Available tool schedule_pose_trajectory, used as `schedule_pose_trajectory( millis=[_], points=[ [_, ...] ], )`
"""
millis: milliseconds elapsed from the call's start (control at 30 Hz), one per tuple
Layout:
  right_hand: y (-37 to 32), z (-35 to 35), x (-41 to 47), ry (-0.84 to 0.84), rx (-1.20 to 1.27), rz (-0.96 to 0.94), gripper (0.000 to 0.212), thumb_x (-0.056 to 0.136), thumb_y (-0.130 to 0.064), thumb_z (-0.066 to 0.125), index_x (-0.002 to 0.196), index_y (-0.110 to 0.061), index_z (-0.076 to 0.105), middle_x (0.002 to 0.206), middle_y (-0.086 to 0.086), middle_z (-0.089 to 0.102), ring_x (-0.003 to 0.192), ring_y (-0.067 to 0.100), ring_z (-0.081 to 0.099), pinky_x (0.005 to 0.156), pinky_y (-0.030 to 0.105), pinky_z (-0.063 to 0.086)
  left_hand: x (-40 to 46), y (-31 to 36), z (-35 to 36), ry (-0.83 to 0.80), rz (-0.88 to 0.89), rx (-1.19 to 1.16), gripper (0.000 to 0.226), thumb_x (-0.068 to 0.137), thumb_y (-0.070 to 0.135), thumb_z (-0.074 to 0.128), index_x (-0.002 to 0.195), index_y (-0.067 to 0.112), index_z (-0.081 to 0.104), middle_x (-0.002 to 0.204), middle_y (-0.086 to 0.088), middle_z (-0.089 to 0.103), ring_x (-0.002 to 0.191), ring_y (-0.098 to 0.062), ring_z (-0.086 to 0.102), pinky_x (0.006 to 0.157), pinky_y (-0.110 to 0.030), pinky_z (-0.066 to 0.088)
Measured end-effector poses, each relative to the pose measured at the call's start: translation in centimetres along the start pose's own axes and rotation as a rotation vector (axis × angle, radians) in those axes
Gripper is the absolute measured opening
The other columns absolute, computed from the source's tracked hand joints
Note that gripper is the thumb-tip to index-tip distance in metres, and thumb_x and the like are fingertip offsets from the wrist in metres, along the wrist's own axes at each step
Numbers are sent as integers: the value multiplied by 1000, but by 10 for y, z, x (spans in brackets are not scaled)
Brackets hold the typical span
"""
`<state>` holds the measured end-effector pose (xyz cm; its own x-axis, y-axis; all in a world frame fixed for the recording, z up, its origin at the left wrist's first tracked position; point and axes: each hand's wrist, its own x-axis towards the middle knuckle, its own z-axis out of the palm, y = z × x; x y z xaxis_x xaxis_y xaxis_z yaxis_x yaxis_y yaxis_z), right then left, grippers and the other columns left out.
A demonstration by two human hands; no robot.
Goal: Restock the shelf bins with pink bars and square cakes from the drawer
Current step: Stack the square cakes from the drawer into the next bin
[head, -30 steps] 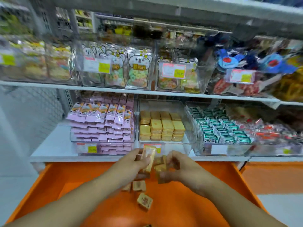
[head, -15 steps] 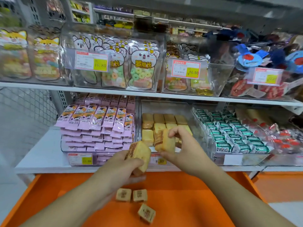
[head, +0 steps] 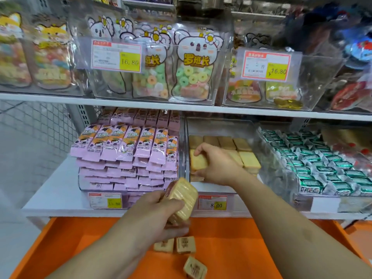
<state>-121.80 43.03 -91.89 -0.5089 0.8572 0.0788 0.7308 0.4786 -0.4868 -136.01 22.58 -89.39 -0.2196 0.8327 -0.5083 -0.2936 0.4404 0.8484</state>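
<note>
Right hand (head: 216, 166) pinched square cake (head: 198, 163) inside clear bin (head: 267, 154); left hand (head: 161, 212) clasped stacked cakes (head: 183, 198) above orange drawer (head: 241, 248).

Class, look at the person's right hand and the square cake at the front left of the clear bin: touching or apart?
Touching. The head view shows the right hand with fingers above and thumb below the cake, closed on it inside the bin.

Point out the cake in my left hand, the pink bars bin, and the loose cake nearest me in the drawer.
Held cake (head: 184, 200), head view, wrapper's top face.
Pink bars bin (head: 128, 184), head view, front wall.
Nearest loose cake (head: 194, 268), head view, printed face.
</note>
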Motion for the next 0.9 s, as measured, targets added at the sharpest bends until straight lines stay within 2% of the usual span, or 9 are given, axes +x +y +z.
schedule_pose_trajectory(
  millis=[167,333,433,500,600,667,733,800,900],
  points=[
    [16,17,11,44,-107,-47,49,80,-44,86,122,-43,61,134,-10,59,132,22,44,114,45,38,0,0,7,-9,1,-7,20,95,3,68,116,0,67,98,-28,76,90,-42,77,81,-52,64],
    [19,16,9,-2,-185,8,58,86,-49,78,139,-51,54,156,0,45,147,34,29,124,53,25,-3,-4,8,0,26,60,20,96,8,70,115,3,69,96,-22,78,90,-37,78,79,-53,64],
    [15,-1,-1,-39,-131,17,64,89,-29,74,146,-46,52,162,1,38,150,34,25,125,49,25,-8,-4,8,-1,71,128,18,95,15,72,112,8,73,96,-15,79,92,-31,78,80,-51,65],
    [11,-14,-9,-24,-64,19,65,86,-13,68,144,-41,55,156,0,46,143,27,40,118,42,38,-12,-3,9,-9,88,144,17,96,16,72,112,10,73,95,-13,80,93,-29,78,80,-49,65],
    [2,-36,-26,-36,152,51,53,87,1,59,125,-36,68,135,-5,61,89,20,69,71,34,59,-18,0,13,-34,119,148,18,96,17,72,112,11,74,97,-11,80,95,-28,78,82,-48,65],
    [-3,-49,-36,-64,306,24,34,95,-1,60,108,-28,74,115,-5,71,89,29,72,77,43,62,-21,2,18,-52,145,128,19,96,17,72,114,12,74,100,-10,80,97,-27,77,86,-50,64],
    [-9,-62,-49,-152,544,6,17,102,-15,61,107,-18,77,107,2,77,92,30,72,83,43,57,-24,4,25,-71,173,102,20,97,18,71,117,15,73,102,-7,80,98,-24,77,90,-51,62],
    [-13,-73,-61,-255,698,-14,23,104,-28,61,114,-12,75,108,9,76,86,23,69,77,38,53,-25,7,32,-98,199,79,22,98,18,69,120,17,71,104,-5,80,98,-22,77,94,-52,60],
    [-10,-77,-69,-330,696,-102,25,95,-19,76,117,-9,72,111,20,71,89,27,67,76,39,58,-20,10,42,-117,219,59,25,99,21,68,124,21,69,106,-3,80,100,-22,77,98,-51,59]
  ],
)
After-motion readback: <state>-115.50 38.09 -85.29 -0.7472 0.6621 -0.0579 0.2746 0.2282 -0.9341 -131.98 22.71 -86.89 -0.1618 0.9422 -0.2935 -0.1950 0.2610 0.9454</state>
